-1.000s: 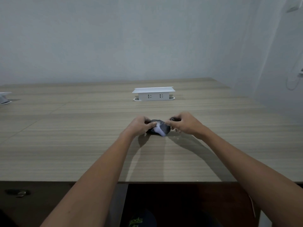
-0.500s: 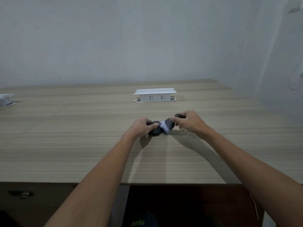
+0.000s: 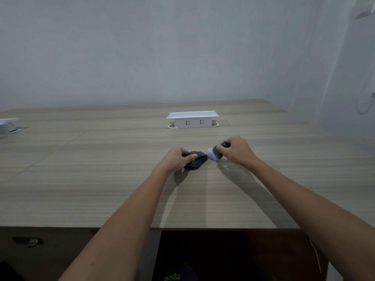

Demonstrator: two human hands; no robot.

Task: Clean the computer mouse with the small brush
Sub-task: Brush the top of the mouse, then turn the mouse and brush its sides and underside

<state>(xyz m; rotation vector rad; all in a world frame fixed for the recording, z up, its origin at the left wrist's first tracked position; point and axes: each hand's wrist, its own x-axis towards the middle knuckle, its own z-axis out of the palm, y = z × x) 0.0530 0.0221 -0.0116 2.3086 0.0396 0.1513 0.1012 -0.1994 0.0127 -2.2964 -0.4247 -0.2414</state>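
Dark plastic mouse [image 3: 195, 162], near the middle of the wooden table [image 3: 101, 179], resting on the top. Wrapped at its 9 o'clock end by the left hand [image 3: 177, 159]: thumb along the near side, fingers curled over the far side, pressed together on the shell. At 3 o'clock from the mouse, the brush [image 3: 215, 154], pinched by its short dark handle in the right hand [image 3: 237, 151], fingers closed around it. Pale bristles turned to 9 o'clock, just beside the free end of the mouse; touching or not, cannot tell.

Probably light and stiff, this mouse, with a smooth shell that can slip under a side push from the bristles. Better to grip by the two long sides, low, and keep the top and the seams open for the brush. Buttons and wheel likely delicate, so no hard squeeze there. Bristles seem soft, likely to bend easily; handle short, good for a fingertip hold only.

Count: one mouse, one brush, two hands. Also two white socket boxes: one [image 3: 192, 119] at 12 o'clock from the mouse, well apart, and one [image 3: 8, 124] at 9 o'clock, cut by the frame edge.
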